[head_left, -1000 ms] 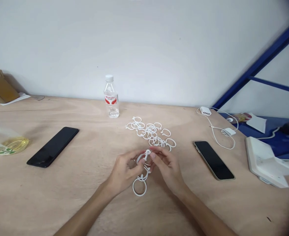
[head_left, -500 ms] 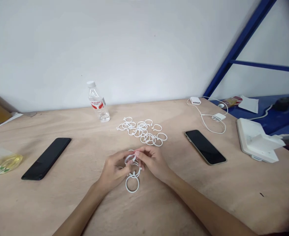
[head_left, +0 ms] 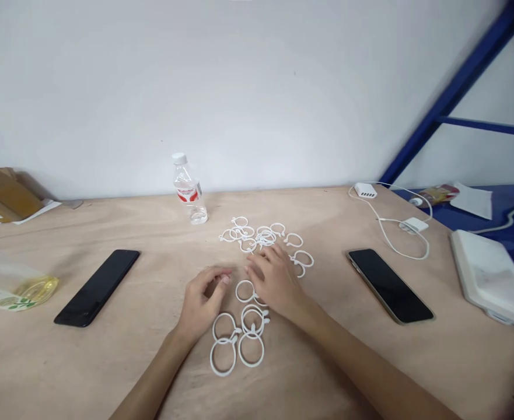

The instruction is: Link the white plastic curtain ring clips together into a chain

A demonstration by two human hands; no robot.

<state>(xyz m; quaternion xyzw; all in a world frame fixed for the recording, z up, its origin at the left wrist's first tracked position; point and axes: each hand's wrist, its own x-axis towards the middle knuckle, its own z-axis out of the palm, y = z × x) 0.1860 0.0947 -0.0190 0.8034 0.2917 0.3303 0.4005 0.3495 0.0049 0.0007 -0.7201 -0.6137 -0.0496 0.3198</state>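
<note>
My left hand [head_left: 205, 298] rests on the table with loosely curled fingers, thumb tip close to the index tip. No ring shows in it. My right hand [head_left: 278, 283] reaches over the near side of a loose pile of white rings [head_left: 248, 232], fingers bent and apart; what lies under its fingertips is partly hidden. The rings are thin, each with a small knobbed joint. Several more rings [head_left: 251, 350] lie nearer to me, some overlapping. One ring [head_left: 245, 290] lies between my hands, with another partly under my right hand.
A water bottle [head_left: 190, 195] stands behind the pile. One black phone [head_left: 99, 286] lies on the left, another phone [head_left: 390, 286] on the right. Farther out are a clear bag [head_left: 16, 286], a cardboard box [head_left: 9, 192], a charger [head_left: 365, 190] with cables and a white device [head_left: 488, 280].
My hands have come apart, and the ring they held is out of them. The right hand has moved forward to the pile. Rings near me are more visible. The view has shifted slightly.
</note>
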